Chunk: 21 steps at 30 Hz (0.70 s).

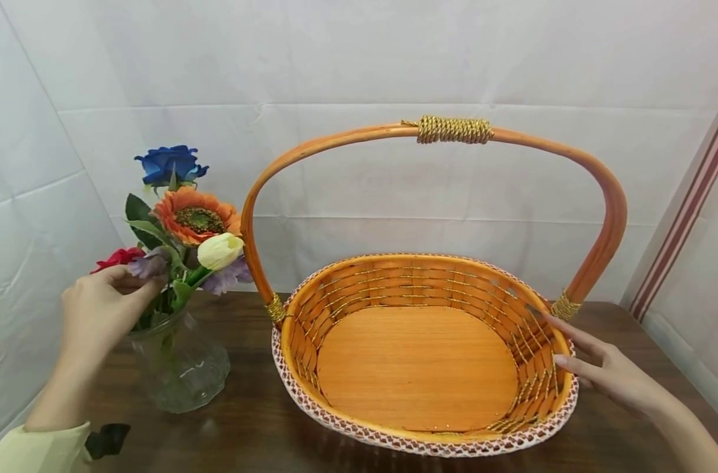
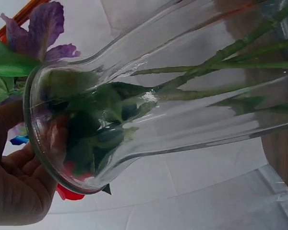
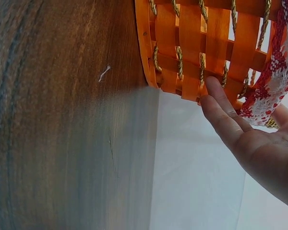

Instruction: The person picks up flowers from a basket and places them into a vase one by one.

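Note:
My left hand (image 1: 95, 315) is among the flowers at the mouth of a clear glass vase (image 1: 187, 378). Its thumb and fingers pinch in at the stems below a purple flower (image 1: 148, 264); which stem they hold I cannot tell. Above stand a blue rose (image 1: 171, 164), an orange sunflower-like bloom (image 1: 196, 217) and a pale yellow tulip (image 1: 221, 251), with a red flower (image 1: 117, 258) at the left. My right hand (image 1: 615, 378) grips the right rim of an orange woven basket (image 1: 418, 361), thumb inside, other fingers against the outer weave (image 3: 216, 48).
A tall arched handle (image 1: 608, 223) wrapped in gold cord rises over the basket. Vase and basket stand side by side on a dark wooden table (image 1: 246, 394). White sheeting (image 1: 364, 59) hangs behind, and a red-striped edge (image 1: 684, 223) runs down the right side.

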{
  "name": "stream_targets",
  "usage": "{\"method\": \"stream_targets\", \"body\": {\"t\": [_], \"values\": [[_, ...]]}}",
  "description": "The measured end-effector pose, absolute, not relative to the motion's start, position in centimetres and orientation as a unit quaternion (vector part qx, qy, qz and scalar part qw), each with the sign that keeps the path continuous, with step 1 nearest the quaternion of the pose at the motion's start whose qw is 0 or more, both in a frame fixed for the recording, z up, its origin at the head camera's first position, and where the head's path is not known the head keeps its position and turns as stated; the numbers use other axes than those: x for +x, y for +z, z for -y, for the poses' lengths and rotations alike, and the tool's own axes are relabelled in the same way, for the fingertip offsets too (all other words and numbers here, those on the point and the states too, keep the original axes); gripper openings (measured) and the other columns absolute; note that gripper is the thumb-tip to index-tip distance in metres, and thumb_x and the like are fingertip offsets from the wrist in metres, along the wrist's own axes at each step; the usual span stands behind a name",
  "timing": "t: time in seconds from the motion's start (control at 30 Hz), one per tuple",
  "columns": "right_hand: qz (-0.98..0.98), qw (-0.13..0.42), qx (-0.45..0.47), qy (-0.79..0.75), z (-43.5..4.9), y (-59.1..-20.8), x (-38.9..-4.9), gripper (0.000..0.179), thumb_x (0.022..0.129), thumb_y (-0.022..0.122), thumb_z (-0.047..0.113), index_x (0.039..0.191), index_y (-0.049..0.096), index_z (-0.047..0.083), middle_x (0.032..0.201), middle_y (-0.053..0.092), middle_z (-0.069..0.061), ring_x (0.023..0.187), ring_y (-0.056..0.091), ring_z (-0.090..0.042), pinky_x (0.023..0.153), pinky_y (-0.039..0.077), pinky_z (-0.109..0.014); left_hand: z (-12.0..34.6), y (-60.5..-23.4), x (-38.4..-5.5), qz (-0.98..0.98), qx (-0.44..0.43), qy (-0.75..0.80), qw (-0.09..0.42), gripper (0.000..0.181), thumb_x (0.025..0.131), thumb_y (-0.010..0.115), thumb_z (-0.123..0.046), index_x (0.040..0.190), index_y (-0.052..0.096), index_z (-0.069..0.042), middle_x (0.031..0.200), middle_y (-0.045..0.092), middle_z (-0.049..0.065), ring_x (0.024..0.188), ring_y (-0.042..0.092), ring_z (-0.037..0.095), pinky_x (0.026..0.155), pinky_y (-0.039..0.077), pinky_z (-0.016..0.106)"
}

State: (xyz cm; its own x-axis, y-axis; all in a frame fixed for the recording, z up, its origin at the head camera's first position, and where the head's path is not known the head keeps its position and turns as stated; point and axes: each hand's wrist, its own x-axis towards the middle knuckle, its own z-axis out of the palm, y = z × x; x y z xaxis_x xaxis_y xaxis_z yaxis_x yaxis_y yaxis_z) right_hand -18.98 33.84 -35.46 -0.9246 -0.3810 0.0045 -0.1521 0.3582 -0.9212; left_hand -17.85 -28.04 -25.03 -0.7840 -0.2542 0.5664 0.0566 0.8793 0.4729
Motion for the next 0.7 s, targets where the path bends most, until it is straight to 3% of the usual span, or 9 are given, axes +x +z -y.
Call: {"method": "stream_targets", "body": {"t": [0.17, 0.37, 0.5, 0.6, 0.7], "values": [[-0.82, 0.105, -0.159, -0.54, -33.8, -35.4, -18.9, 0.059, 0.097, 0.043, 0.011, 0.147, 0.014, 0.018, 0.144, 0.003, -0.034, 0.098, 0.059, -0.008, 0.073, 0.053, -0.036, 28.0, -24.8, -18.3, 0.913, 0.079, -0.243, 0.316, 0.033, 0.076, 0.066, -0.021, 0.088, 0.059, 0.009, 0.083, 0.064, 0.028, 0.078, 0.056, 0.044, 0.057, 0.036, 0.038], [-0.825, 0.103, -0.152, -0.534, -34.0, -35.3, -18.7, 0.059, 0.097, 0.043, 0.012, 0.147, 0.014, 0.02, 0.144, 0.003, -0.035, 0.095, 0.061, -0.013, 0.072, 0.053, -0.037, 27.9, -24.6, -18.9, 0.912, 0.087, -0.248, 0.315, 0.046, 0.076, 0.069, -0.024, 0.104, 0.055, 0.009, 0.092, 0.062, 0.031, 0.082, 0.056, 0.045, 0.059, 0.037, 0.04], [-0.822, 0.105, -0.148, -0.539, -34.1, -35.3, -18.7, 0.059, 0.097, 0.043, 0.012, 0.147, 0.014, 0.02, 0.144, 0.001, -0.035, 0.096, 0.061, -0.01, 0.074, 0.053, -0.036, 27.8, -24.5, -19.3, 0.911, 0.068, -0.239, 0.33, 0.042, 0.073, 0.071, -0.023, 0.098, 0.058, 0.008, 0.088, 0.06, 0.032, 0.075, 0.055, 0.045, 0.056, 0.037, 0.043], [-0.821, 0.108, -0.148, -0.541, -34.0, -35.4, -18.8, 0.059, 0.097, 0.043, 0.013, 0.147, 0.014, 0.02, 0.145, -0.001, -0.033, 0.099, 0.058, -0.006, 0.075, 0.052, -0.036, 28.0, -24.5, -19.0, 0.905, 0.07, -0.256, 0.332, 0.04, 0.073, 0.071, -0.02, 0.097, 0.059, 0.009, 0.084, 0.062, 0.03, 0.058, 0.056, 0.021, 0.053, 0.039, 0.031], [-0.819, 0.109, -0.151, -0.542, -33.9, -35.4, -18.9, 0.059, 0.097, 0.043, 0.013, 0.147, 0.014, 0.02, 0.146, -0.002, -0.032, 0.099, 0.058, -0.005, 0.075, 0.052, -0.037, 28.3, -24.6, -18.2, 0.9, 0.077, -0.274, 0.33, 0.039, 0.074, 0.071, -0.018, 0.098, 0.061, 0.011, 0.083, 0.063, 0.029, 0.052, 0.045, -0.005, 0.048, 0.036, 0.018]]}}
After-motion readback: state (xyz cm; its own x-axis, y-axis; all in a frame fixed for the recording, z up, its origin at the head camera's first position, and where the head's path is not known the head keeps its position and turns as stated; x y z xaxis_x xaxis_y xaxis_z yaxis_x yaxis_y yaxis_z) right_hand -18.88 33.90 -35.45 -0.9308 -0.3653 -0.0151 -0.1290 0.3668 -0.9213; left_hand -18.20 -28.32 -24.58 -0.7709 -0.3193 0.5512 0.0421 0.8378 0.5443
